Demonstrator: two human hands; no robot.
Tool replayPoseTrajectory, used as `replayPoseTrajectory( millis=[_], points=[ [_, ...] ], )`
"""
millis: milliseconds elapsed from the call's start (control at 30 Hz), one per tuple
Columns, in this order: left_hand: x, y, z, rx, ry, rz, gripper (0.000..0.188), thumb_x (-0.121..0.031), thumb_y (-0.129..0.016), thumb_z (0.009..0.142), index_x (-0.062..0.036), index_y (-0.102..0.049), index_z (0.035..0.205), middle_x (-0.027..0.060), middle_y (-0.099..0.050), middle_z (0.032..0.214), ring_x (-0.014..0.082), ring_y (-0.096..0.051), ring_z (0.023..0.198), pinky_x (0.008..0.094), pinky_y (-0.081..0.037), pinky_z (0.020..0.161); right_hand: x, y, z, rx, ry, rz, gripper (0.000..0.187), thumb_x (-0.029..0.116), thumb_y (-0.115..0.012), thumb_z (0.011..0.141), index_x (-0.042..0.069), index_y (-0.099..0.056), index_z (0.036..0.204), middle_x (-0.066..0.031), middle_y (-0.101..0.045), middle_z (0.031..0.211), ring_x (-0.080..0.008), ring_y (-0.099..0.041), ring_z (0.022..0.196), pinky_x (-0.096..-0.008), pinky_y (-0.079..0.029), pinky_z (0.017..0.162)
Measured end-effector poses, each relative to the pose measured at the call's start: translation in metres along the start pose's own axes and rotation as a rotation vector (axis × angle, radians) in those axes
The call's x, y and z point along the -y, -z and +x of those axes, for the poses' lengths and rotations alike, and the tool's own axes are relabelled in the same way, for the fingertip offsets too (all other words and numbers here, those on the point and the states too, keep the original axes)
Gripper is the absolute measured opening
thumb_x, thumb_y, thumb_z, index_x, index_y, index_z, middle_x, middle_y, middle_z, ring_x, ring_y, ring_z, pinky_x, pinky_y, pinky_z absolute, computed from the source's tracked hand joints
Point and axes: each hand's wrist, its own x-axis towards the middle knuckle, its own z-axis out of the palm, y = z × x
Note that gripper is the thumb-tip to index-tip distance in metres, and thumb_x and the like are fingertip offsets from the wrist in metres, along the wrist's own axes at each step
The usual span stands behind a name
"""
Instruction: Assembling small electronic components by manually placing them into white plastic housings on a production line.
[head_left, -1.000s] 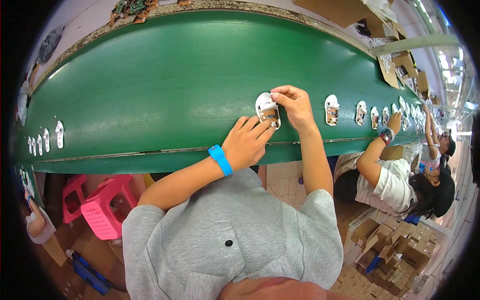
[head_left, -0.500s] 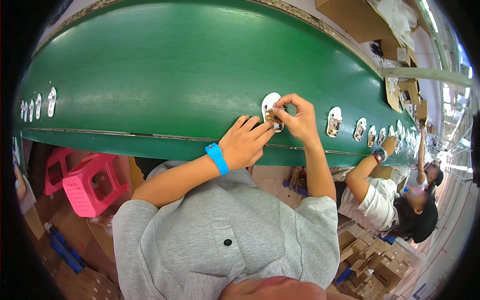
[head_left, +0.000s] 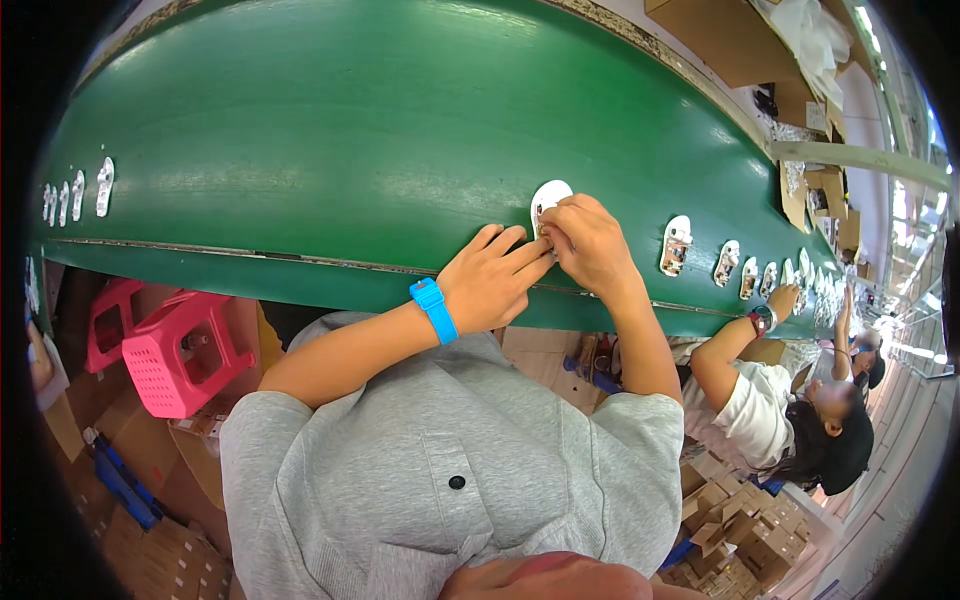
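A white oval plastic housing [head_left: 547, 194] lies on the green conveyor belt in front of me, mostly covered by my hands. My left hand [head_left: 492, 284], with a blue band at its wrist, stretches its spread fingers to the housing's lower left edge, fingertips touching there. From the right, my right hand [head_left: 592, 246] bends over the lower half of the housing with thumb and fingers pinched together. Whatever sits between those fingertips is hidden. To the right lies a similar white housing [head_left: 676, 246] with a brown circuit board showing inside.
More white housings [head_left: 727, 263] run along the belt [head_left: 330, 130] to the right, where a co-worker's hand [head_left: 783, 300] reaches in. Several white pieces [head_left: 105, 187] lie at the far left. Pink stools [head_left: 175, 355] stand below the belt; cardboard boxes [head_left: 765, 530] are piled lower right.
My right hand has come down from the housing's upper right side onto its lower half, its fingers now bunched closer. My left hand has barely moved.
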Motion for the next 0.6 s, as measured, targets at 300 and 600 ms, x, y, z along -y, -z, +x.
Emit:
replayPoseTrajectory(
  millis=[300, 600],
  points=[
    [0.0, 0.003, -0.002, 0.022, 0.031, -0.066, 0.045, -0.013, -0.066, 0.079, -0.0093, -0.062, 0.124, 0.0064, -0.061, 0.133, 0.0275, -0.051, 0.114, 0.0401, -0.039, 0.103, 0.011, 0.006, 0.009, 0.114, -0.024, -0.157, 0.023, -0.005, -0.068, 0.078, 0.007, -0.064, 0.097, -0.0056, -0.065, 0.086, -0.0241, -0.061, 0.081, -0.0338, -0.05, 0.072],
    [0.002, 0.002, -0.003, 0.027, 0.018, -0.083, 0.046, -0.013, -0.066, 0.079, -0.0099, -0.061, 0.124, 0.0058, -0.061, 0.132, 0.0276, -0.051, 0.115, 0.0398, -0.039, 0.104, 0.017, 0.003, 0.009, 0.153, -0.025, -0.267, 0.021, -0.004, -0.066, 0.078, 0.006, -0.063, 0.096, -0.0065, -0.063, 0.084, -0.0248, -0.061, 0.081, -0.0344, -0.051, 0.073]
  ],
)
